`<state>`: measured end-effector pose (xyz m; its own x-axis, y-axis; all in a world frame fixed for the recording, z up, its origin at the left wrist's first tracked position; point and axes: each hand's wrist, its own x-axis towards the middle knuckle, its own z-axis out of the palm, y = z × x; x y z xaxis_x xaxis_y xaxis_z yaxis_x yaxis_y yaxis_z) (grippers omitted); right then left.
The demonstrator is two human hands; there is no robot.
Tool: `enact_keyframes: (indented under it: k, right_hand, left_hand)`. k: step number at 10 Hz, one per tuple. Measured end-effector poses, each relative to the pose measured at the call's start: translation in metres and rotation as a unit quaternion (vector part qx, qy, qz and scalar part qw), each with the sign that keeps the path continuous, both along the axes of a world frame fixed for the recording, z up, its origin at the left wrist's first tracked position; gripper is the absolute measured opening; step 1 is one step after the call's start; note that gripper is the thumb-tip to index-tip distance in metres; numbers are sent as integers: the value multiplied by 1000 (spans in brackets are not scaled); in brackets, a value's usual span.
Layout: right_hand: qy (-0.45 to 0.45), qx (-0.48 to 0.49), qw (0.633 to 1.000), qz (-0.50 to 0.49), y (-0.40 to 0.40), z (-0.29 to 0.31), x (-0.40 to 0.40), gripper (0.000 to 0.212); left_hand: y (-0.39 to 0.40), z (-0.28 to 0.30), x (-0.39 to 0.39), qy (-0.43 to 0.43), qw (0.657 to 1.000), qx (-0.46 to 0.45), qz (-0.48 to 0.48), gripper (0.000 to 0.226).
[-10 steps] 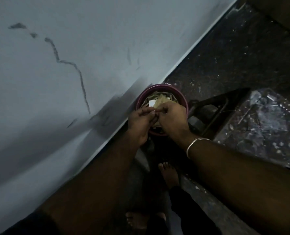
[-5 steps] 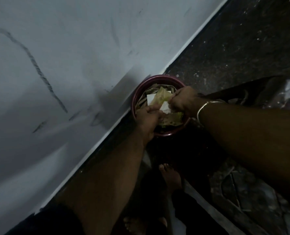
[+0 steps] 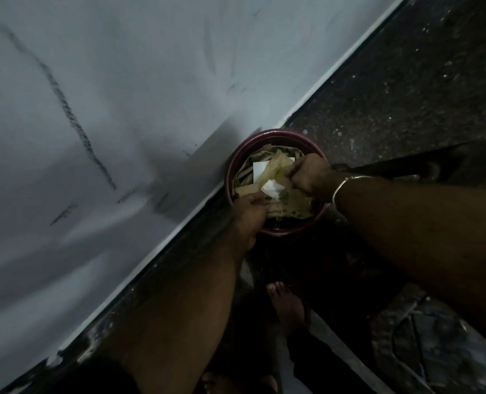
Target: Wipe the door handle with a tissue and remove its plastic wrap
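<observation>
A crumpled white tissue hangs over the brown paper scraps in a maroon round bin that stands on the floor against the wall. My left hand reaches in from the near side and pinches the tissue's left edge. Over the bin's right side, my right hand is curled with a metal bangle on its wrist. Whether it holds anything is hidden in the dark. No door handle or plastic wrap can be made out.
A pale grey wall with dark scuff marks fills the left. A dark speckled floor is on the right. My bare foot stands below the bin. A dark frame and a plastic-covered thing lie right.
My hands were joined over the bin; they have drawn apart, the right toward the bin's right side. The white tissue now shows between them. The view has shifted slightly.
</observation>
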<state>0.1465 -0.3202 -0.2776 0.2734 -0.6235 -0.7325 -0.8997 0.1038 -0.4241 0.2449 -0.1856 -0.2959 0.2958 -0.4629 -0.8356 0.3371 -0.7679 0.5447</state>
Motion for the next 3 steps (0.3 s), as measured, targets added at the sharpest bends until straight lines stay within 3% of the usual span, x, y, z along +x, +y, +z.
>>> enact_keyframes:
  k: [1,3]
  right_hand:
    - [-33,-2,999,-1,9,20,3,25]
    - [-85,-64,994,28,49,88,21,14]
  left_hand:
    - [2,25,4,-17,1000,-4,11,30]
    - [12,81,18,-154,987,-20,-40,27]
